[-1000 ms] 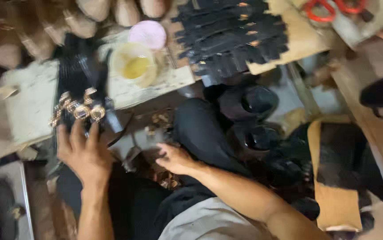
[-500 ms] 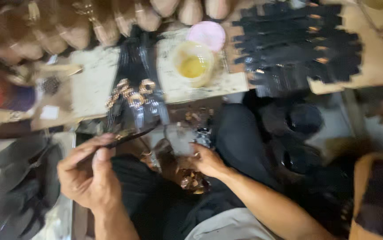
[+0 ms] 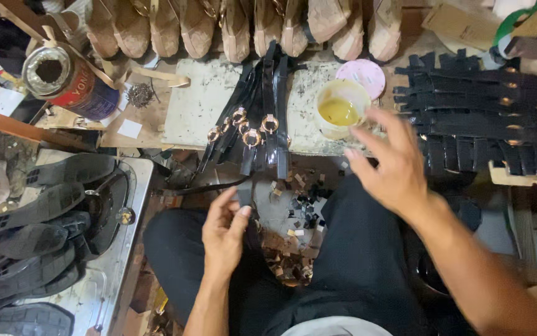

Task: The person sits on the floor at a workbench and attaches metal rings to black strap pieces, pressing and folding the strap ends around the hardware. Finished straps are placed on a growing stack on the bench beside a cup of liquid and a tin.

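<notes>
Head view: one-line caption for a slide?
Left hand pinches a black strap; open right hand hovers by a glue cup.

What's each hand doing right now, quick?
Left hand: fingers pinched on a thin black strap.
Right hand: open, fingers spread, holding nothing, raised near the cup of yellow glue.
</notes>
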`<state>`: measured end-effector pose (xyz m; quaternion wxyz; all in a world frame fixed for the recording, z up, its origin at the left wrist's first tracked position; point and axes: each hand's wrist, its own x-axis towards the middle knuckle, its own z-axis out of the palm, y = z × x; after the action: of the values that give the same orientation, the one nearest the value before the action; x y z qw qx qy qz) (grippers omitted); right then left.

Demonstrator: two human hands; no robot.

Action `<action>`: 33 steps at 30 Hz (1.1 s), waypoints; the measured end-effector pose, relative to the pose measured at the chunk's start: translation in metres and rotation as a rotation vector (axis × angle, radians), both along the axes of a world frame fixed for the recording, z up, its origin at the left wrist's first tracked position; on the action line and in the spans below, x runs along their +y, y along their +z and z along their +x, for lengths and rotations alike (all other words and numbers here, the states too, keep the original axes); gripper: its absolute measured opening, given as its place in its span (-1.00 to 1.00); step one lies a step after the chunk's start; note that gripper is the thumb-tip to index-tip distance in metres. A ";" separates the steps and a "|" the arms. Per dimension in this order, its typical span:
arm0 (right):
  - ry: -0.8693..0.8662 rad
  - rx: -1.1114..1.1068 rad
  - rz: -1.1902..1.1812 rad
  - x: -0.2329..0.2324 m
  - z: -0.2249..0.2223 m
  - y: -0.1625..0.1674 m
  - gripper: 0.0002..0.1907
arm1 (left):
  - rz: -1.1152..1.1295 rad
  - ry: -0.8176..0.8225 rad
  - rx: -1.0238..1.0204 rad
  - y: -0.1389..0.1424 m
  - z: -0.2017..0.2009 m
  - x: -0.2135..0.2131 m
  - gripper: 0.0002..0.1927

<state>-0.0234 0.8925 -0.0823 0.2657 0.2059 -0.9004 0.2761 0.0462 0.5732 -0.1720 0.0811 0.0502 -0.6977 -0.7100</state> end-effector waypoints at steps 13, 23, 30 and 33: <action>0.042 -0.588 0.710 -0.021 -0.100 0.054 -0.16 | -0.066 -0.175 -0.264 -0.009 0.008 -0.009 -0.81; 0.200 -0.290 0.114 0.033 -0.050 0.038 -0.73 | 0.183 -0.219 -0.274 -0.020 -0.002 0.002 -0.71; 0.379 -0.392 -0.140 -0.017 0.044 0.002 -0.60 | 0.443 -0.252 -0.321 -0.007 -0.001 0.046 -0.74; 0.401 -0.263 -0.151 -0.037 0.063 -0.017 -0.48 | 0.484 -0.293 -0.343 0.003 0.007 0.060 -0.74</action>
<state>0.0396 0.8553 -0.0994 0.1008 0.3222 -0.8453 0.4140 0.0528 0.6334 -0.1693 -0.1547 0.0861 -0.5120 -0.8406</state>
